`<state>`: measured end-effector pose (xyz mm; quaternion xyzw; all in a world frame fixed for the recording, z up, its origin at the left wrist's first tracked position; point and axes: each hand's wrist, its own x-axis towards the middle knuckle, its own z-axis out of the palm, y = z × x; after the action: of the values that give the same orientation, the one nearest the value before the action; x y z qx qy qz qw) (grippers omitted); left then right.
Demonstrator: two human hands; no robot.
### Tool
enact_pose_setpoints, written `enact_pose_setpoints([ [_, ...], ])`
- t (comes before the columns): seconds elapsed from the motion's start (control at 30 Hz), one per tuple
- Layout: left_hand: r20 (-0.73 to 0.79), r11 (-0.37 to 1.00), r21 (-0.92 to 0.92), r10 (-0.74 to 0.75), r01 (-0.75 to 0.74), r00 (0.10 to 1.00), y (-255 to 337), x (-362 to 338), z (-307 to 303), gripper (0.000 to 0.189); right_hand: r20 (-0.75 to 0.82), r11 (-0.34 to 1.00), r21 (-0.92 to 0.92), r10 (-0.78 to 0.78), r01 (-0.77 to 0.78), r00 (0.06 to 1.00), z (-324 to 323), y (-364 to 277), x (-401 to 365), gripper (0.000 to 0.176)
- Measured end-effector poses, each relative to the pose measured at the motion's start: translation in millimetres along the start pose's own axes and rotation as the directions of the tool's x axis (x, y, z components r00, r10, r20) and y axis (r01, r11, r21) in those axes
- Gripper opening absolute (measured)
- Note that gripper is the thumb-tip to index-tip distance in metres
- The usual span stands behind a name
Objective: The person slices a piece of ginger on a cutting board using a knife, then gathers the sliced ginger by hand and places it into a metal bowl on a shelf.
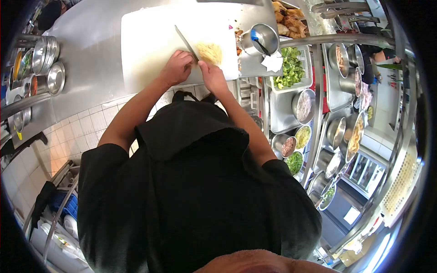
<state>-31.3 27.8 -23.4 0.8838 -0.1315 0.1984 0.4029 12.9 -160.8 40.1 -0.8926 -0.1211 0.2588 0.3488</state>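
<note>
A knife (184,40) lies slantwise over the white cutting board (145,41), its tip pointing away from me and to the left. My right hand (212,75) is closed at the knife's near end, the handle mostly hidden by the fingers. Just left of the blade, my left hand (176,68) has its fingers curled in; what they hold, if anything, is hidden. A pile of thin pale-yellow strips (210,53) rests on the board, right of the blade and beyond my right hand.
Right of the board stand a metal pot (260,38) with a blue-and-black utensil, a basket of chopped greens (291,68) and a tray of browned meat (290,20). Several ingredient bowls line the right side. Stacked metal bowls (44,54) sit at left on the steel counter (91,54).
</note>
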Motion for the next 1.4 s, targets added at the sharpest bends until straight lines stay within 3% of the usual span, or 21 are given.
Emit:
enact_pose_setpoints([
  [0.07, -0.020, 1.000, 0.000, -0.012, 0.012, 1.000, 6, -1, -3, 0.020, 0.039, 0.998, 0.055, 0.009, -0.011, 0.999, -13, 0, -20, 0.053],
  [0.17, -0.006, 0.999, -0.009, -0.035, 0.035, 0.999, 3, -4, -1, 0.021, -0.074, 0.992, 0.066, -0.098, 0.103, 0.992, 8, 32, -21, 0.055],
  [0.27, -0.046, 1.000, -0.010, -0.013, 0.012, 0.999, 9, -2, -2, 0.021, -0.003, 0.999, -0.022, -0.041, 0.041, 0.999, 7, 6, 1, 0.055],
  [0.47, -0.057, 0.999, -0.022, -0.043, 0.042, 0.997, 11, -3, -4, 0.020, -0.062, 0.995, 0.071, -0.067, 0.071, 0.996, -4, 14, -29, 0.055],
  [0.57, -0.057, 0.999, -0.012, -0.033, 0.033, 0.998, 9, -5, -1, 0.021, 0.009, 0.999, 0.021, -0.030, 0.030, 1.000, 3, 10, -11, 0.054],
  [0.67, -0.042, 1.000, -0.008, -0.019, 0.019, 0.999, 6, -6, -1, 0.021, -0.018, 0.999, -0.019, -0.040, 0.039, 0.999, 9, 0, 3, 0.054],
  [0.77, -0.046, 0.998, -0.028, -0.049, 0.048, 0.998, 4, -8, 1, 0.021, -0.002, 0.999, 0.019, -0.038, 0.038, 0.999, -9, 0, -14, 0.055],
  [0.87, -0.080, 0.999, -0.014, -0.043, 0.042, 0.996, 4, -10, 3, 0.020, -0.088, 0.982, 0.135, -0.123, 0.134, 0.988, 4, 25, -27, 0.054],
  [0.97, -0.055, 0.999, -0.021, -0.043, 0.042, 0.998, 7, -9, 0, 0.020, 0.013, 1.000, -0.014, -0.013, 0.013, 1.000, 7, 3, -6, 0.053],
  [1.07, -0.021, 0.998, -0.015, -0.055, 0.055, 0.998, 3, -9, 2, 0.019, 0.028, 1.000, -0.028, 0.010, -0.009, 1.000, -6, -10, -5, 0.053],
  [1.17, -0.038, 0.998, -0.022, -0.062, 0.061, 0.997, 4, -11, 2, 0.018, -0.052, 0.993, 0.077, -0.081, 0.085, 0.995, -10, 3, -28, 0.054],
  [1.4, -0.056, 0.999, -0.006, -0.036, 0.036, 0.998, 9, -6, -3, 0.019, 0.053, 1.000, -0.006, 0.019, -0.019, 0.998, -5, -8, -6, 0.054],
])
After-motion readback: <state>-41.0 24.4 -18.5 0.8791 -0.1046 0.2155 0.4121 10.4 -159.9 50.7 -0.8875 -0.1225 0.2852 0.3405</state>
